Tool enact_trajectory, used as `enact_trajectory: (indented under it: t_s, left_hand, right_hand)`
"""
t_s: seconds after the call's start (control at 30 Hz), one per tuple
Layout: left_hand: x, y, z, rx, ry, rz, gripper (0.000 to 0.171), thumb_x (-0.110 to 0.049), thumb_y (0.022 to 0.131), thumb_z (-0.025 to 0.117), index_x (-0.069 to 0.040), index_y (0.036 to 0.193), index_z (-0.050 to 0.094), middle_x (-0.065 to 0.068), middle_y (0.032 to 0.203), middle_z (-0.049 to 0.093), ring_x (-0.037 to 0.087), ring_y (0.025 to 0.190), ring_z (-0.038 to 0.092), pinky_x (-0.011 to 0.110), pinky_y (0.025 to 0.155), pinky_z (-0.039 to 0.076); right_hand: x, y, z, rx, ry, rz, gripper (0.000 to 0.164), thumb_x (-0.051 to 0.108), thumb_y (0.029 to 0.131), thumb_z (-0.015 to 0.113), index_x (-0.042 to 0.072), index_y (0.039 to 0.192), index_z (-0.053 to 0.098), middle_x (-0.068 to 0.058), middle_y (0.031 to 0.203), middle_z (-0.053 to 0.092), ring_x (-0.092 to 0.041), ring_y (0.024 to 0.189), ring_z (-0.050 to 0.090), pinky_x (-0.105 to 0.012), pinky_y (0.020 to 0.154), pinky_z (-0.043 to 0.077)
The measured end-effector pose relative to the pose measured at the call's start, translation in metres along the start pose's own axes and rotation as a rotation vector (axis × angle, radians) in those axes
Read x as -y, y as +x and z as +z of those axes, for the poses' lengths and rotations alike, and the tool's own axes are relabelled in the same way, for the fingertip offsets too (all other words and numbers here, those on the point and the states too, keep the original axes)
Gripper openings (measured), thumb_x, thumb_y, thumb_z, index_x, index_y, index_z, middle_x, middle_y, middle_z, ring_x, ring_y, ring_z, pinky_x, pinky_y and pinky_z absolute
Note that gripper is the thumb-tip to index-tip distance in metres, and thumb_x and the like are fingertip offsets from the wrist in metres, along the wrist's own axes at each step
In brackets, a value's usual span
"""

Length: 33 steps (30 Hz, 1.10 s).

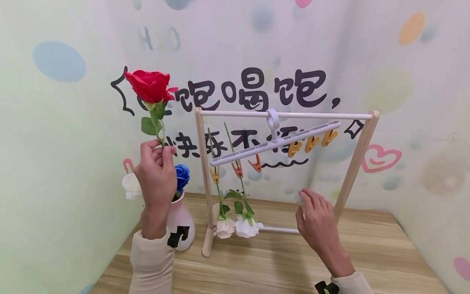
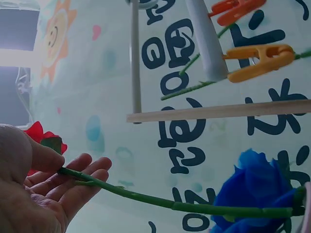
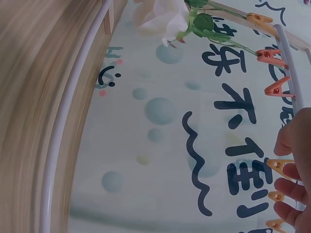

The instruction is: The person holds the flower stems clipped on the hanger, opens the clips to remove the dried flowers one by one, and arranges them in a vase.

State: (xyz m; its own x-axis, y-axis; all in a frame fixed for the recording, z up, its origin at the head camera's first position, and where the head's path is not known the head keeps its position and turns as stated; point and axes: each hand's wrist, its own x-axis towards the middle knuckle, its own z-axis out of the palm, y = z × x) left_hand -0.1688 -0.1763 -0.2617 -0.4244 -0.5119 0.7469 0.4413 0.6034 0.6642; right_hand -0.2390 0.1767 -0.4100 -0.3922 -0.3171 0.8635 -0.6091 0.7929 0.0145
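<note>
My left hand [image 1: 158, 179] pinches the green stem [image 2: 160, 201] of a red rose [image 1: 150, 86], held bloom up above the vase [image 1: 183, 218]. In the left wrist view, the lower stem crosses in front of a blue rose [image 2: 255, 189] and reaches the vase rim. Over the tabletop, my right hand [image 1: 318, 222] has loosely bent fingers and holds nothing, below the yellow clips [image 1: 312, 144] of a tilted white hanger [image 1: 249, 153]. Two pale roses [image 1: 249, 226] hang bloom down from the hanger's left clips; an orange clip [image 1: 255, 164] beside them holds nothing.
The hanger hooks over the top bar [image 1: 235, 114] of a wooden-sided rack [image 1: 356, 163] standing on the wooden table [image 1: 257, 269]. A white flower [image 1: 131, 185] shows left of my left wrist. Behind everything is a printed wall covering [image 1: 404, 81].
</note>
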Motion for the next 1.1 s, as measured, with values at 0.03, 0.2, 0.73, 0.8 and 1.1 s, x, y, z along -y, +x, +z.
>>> enact_trajectory:
  t_s: [0.03,0.2,0.73,0.8,1.1]
  left_hand:
    - [0.004,0.0,0.001,-0.006,0.012,-0.008,0.027,-0.011,0.1,0.056,0.009,0.118,0.055,0.02,0.101,0.073,0.028,0.092,0.074,0.016,0.082,0.053]
    - [0.019,-0.001,0.007,-0.027,0.072,-0.018,0.026,-0.011,0.1,0.057,0.009,0.116,0.057,0.021,0.104,0.073,0.03,0.093,0.074,0.028,0.08,0.056]
    - [0.044,-0.017,0.014,0.081,0.229,-0.196,0.023,-0.006,0.1,0.052,0.007,0.119,0.05,0.029,0.112,0.066,0.045,0.103,0.066,0.054,0.093,0.052]
    - [0.045,-0.019,0.013,0.098,0.242,-0.221,0.028,-0.004,0.099,0.053,0.006,0.125,0.047,0.028,0.113,0.066,0.045,0.104,0.065,0.053,0.094,0.052]
    - [0.032,-0.029,0.002,0.061,0.28,-0.208,0.046,-0.005,0.097,0.058,0.004,0.138,0.038,0.026,0.128,0.056,0.042,0.118,0.058,0.052,0.101,0.047]
  right_hand:
    - [0.0,0.0,0.0,0.009,0.001,0.003,0.037,0.006,0.085,0.057,-0.007,0.12,0.061,-0.023,0.119,0.062,-0.043,0.103,0.059,-0.055,0.079,0.048]
    - [0.001,-0.002,0.002,0.036,0.002,0.013,0.037,0.008,0.087,0.054,-0.007,0.121,0.06,-0.023,0.118,0.062,-0.041,0.101,0.06,-0.053,0.078,0.049]
    - [0.001,-0.004,0.007,0.046,-0.013,-0.005,0.039,0.004,0.084,0.059,-0.006,0.121,0.061,-0.021,0.116,0.063,-0.04,0.098,0.062,-0.052,0.076,0.051]
    - [0.002,-0.003,0.007,0.053,-0.014,-0.006,0.038,0.004,0.084,0.06,-0.006,0.121,0.061,-0.021,0.116,0.063,-0.04,0.098,0.062,-0.052,0.076,0.051]
    - [0.002,-0.004,0.012,0.016,0.006,-0.024,0.037,0.006,0.082,0.058,-0.006,0.117,0.062,-0.021,0.111,0.064,-0.04,0.093,0.062,-0.052,0.071,0.05]
